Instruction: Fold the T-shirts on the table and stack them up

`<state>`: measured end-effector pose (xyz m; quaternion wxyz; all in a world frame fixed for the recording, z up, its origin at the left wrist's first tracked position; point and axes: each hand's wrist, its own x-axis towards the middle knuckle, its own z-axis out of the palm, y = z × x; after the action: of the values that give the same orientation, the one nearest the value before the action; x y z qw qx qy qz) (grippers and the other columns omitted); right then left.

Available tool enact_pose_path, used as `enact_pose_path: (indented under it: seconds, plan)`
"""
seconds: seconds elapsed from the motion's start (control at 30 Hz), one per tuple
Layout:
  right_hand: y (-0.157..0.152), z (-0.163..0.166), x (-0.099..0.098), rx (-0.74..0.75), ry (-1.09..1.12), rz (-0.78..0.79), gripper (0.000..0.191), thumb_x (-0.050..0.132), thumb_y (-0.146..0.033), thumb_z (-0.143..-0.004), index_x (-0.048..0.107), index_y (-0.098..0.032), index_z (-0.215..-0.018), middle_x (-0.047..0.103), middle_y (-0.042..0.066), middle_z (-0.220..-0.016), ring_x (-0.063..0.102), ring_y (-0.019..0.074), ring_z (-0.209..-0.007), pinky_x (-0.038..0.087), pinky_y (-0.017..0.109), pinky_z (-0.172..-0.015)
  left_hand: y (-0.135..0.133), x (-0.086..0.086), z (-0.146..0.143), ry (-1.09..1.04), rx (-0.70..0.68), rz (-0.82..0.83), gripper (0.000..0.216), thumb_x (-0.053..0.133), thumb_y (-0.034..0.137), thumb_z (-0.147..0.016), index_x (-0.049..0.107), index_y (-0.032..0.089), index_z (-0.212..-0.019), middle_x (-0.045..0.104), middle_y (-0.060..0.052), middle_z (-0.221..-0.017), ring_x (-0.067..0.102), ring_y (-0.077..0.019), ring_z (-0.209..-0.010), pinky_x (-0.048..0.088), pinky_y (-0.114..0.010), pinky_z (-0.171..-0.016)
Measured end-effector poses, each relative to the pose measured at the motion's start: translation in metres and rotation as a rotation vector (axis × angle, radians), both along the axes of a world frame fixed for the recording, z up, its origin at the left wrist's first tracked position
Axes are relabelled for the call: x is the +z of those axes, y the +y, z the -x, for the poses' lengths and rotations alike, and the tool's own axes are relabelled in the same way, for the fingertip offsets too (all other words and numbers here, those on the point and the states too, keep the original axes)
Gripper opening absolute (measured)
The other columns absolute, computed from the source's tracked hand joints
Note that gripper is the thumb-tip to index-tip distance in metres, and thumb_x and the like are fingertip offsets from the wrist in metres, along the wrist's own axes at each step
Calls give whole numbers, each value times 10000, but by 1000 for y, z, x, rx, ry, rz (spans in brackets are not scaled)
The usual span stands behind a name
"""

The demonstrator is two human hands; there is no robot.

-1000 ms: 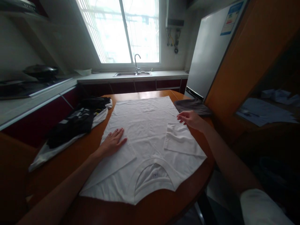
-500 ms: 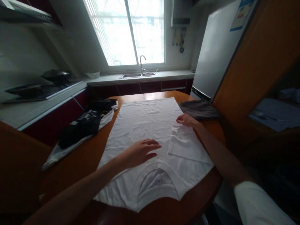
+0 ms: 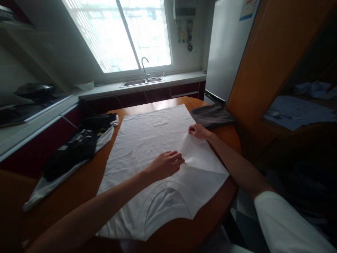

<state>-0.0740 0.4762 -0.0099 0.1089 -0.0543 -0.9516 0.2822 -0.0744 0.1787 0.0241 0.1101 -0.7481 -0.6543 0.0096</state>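
Observation:
A white T-shirt lies spread over the wooden table, with its neckline towards me. Its right-hand sleeve is folded inward over the body. My left hand reaches across the shirt and is closed on the near corner of that sleeve's hem, where creases run to the fingertips. At the hem's far corner, by the shirt's right side, my right hand pinches the cloth. Between the two hands the sleeve is slightly raised.
Dark and white clothes are heaped at the table's left edge. A folded grey cloth lies at the back right of the wooden table. Beyond are a sink, a stove with a wok and a fridge.
The fingers of my left hand have closed on the sleeve hem, and my right hand has tightened at the far corner. The sleeve has lifted a little. The view has swung right.

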Motion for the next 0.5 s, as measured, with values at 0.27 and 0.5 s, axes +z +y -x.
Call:
enact_pose_path:
  seconds: [0.27,0.5]
  plan:
    - [4,2,-5,34,43,68,99,669,-176,-835,762,-158,-808,761,57,-800,649,166,-736,445,233,-678,-5,4,2,-116,17,15,218,540,187,-948,692,206,-1102,700,-55,-976,649,-201,-912,522,-343,-843]
    - [29,6,-4,-173,390,465,266,538,-302,-874,721,-127,-955,735,77,-830,646,168,-736,499,258,-698,61,1,-9,-422,144,-170,352,430,129,-972,699,203,-1187,719,-73,-1195,680,-194,-1063,533,-323,-945]
